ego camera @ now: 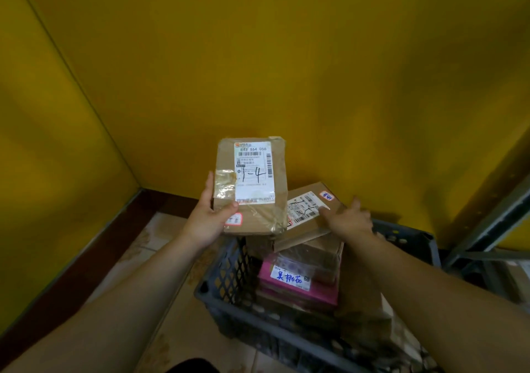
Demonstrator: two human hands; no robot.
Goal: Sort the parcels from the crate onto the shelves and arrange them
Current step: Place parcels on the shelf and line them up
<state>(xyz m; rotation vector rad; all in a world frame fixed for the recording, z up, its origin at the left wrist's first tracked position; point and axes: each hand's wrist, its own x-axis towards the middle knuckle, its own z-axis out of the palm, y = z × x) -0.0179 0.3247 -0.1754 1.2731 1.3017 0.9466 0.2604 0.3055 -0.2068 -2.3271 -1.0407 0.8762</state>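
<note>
Sorting is judged early: the crate [226, 283] on the floor [160, 246] holds a stack of parcels [304, 261], and none is seen shelved. The left hand [208, 218] has its grip clamped on the parcel marked 1-4 [252, 183], raised above the crate. The right hand [348, 219] lies spread on the top parcel [308, 215] of the stack, its grip apart.
</note>
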